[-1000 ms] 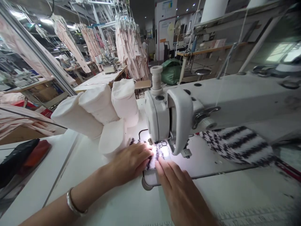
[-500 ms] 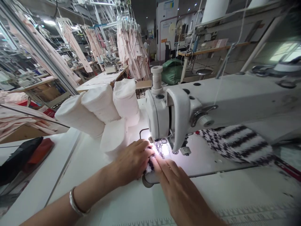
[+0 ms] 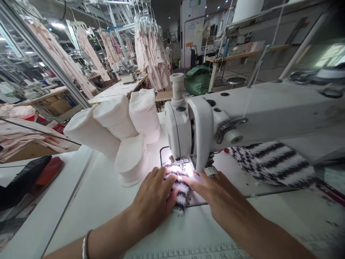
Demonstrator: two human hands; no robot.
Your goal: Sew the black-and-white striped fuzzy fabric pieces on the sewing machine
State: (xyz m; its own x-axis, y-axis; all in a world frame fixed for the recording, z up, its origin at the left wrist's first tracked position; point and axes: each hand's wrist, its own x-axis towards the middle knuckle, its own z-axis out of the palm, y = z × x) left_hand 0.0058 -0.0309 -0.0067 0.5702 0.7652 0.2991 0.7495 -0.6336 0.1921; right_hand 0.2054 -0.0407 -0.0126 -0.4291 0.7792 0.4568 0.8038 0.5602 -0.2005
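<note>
A small black-and-white striped fuzzy fabric piece (image 3: 180, 187) lies under the needle of a white sewing machine (image 3: 194, 133). My left hand (image 3: 155, 198) rests on the piece's left side, fingers curled over it and pressing it to the table. My right hand (image 3: 215, 190) lies flat at its right edge, fingertips pushing the fabric toward the presser foot. A lamp lights the needle area.
Several rolls of white padding (image 3: 115, 126) stand left of the machine head. A larger striped fuzzy piece (image 3: 272, 163) lies under the machine arm on the right. A black and red object (image 3: 29, 176) sits at the far left. Pink garments (image 3: 151, 54) hang behind.
The striped piece has come out toward me from under the needle, so more of it shows. Both hands slid back toward me with it, and my right hand moved rightward.
</note>
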